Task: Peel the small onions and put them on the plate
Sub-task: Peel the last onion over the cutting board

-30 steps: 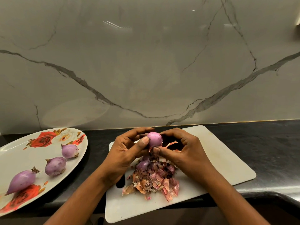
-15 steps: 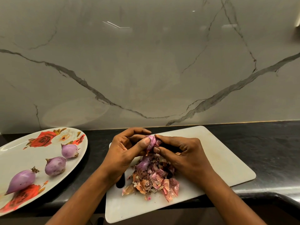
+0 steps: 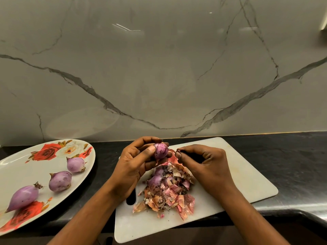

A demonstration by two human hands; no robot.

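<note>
Over the board (image 3: pixel 230 174), right hand (image 3: pixel 203 161) has pulled skin (image 3: pixel 175 152) off the onion (image 3: pixel 161 150).

Left hand (image 3: pixel 134 161) grips a small onion (image 3: pixel 160 150) above the cutting board (image 3: pixel 238 183). Right hand (image 3: pixel 205 161) pinches a skin strip (image 3: pixel 174 152) beside it.

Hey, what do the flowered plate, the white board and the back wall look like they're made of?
Plate: glossy white with printed roses, so melamine or glazed ceramic. Cutting board: matte white, thin, handle slot, likely plastic. Wall: polished marble or marble-look slab, grey veins, light reflections.
</note>
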